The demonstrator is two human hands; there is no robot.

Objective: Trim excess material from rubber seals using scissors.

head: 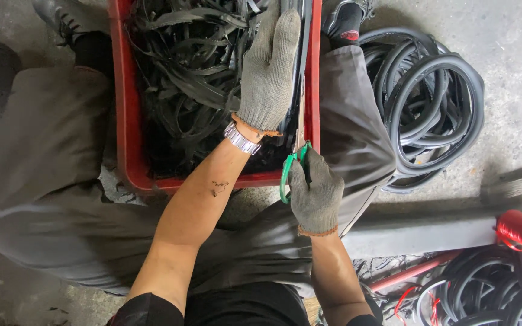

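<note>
Scissors (291, 166) with green handles sit in the gloved right hand (316, 196), its grip closed through the loops, blades pointing far along a black rubber strip (301, 90) at the right wall of the red crate (129, 121). The gloved left hand (270, 69) lies flat on that strip, fingers together, pressing rather than clasping. Cutting cleanly likely means keeping the strip taut and the left fingers ahead of the blades. Coiled black tubing (430, 102) lies on the floor to the right.
</note>
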